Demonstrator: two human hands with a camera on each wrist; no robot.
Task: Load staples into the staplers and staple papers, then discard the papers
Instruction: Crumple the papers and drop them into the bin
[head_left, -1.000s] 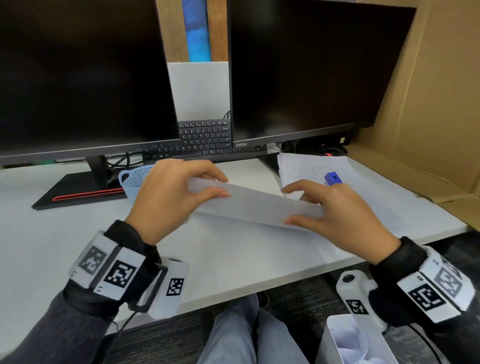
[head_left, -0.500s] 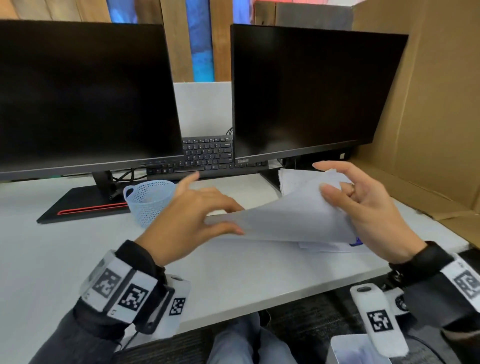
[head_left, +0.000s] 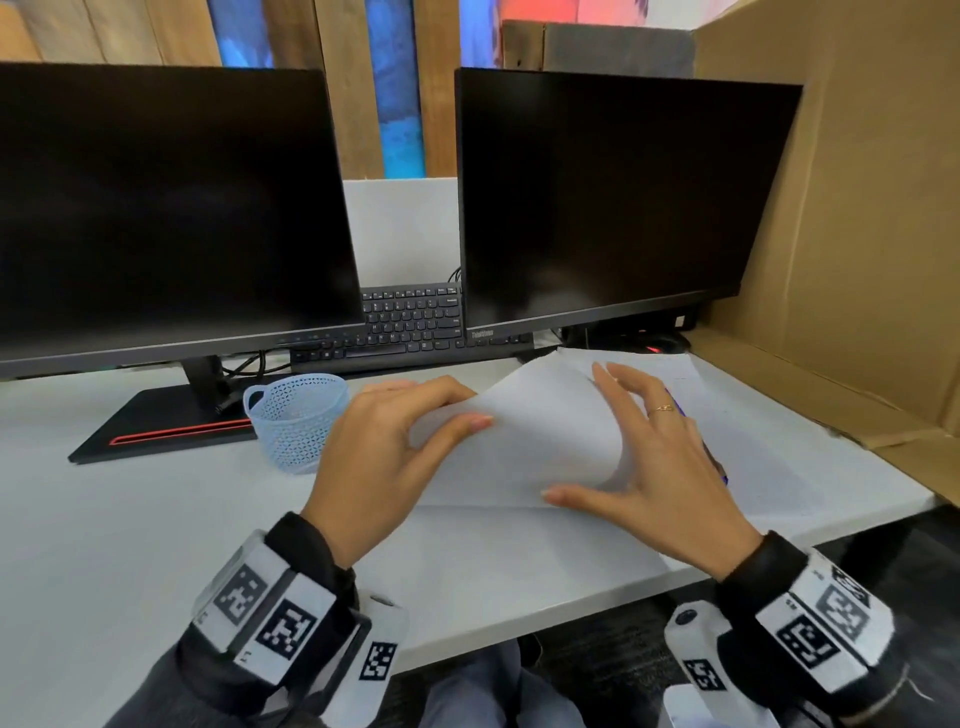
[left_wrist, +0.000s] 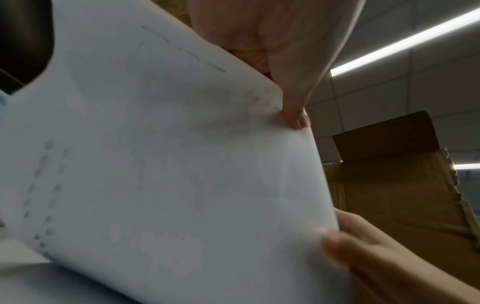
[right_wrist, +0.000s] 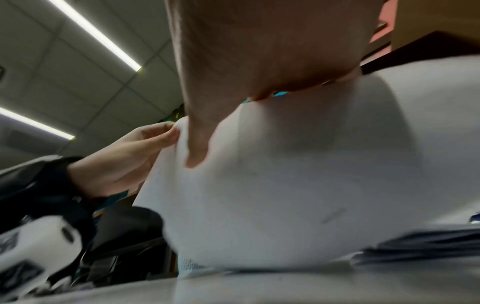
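A white sheet of paper (head_left: 524, 447) hangs just above the desk, bent over in a curve. My left hand (head_left: 395, 447) pinches its left edge between thumb and fingers; in the left wrist view a fingertip (left_wrist: 293, 118) grips the top corner. My right hand (head_left: 644, 467) holds the curled right side, thumb at the near edge and fingers spread straight above. Faint staple rows show through the paper (left_wrist: 168, 164). Behind the right hand only slivers of the blue stapler (head_left: 675, 408) show. More papers (head_left: 753, 436) lie flat beneath.
A pale blue mesh basket (head_left: 296, 421) stands left of my left hand. Two dark monitors (head_left: 171, 208) and a keyboard (head_left: 410, 322) line the back of the white desk (head_left: 156, 519). A cardboard wall (head_left: 857, 234) closes the right side.
The right hand lifted the sheet's right side and brought it over toward the left, bending the paper. The blue stapler went out of sight behind it. The head view tilted up.
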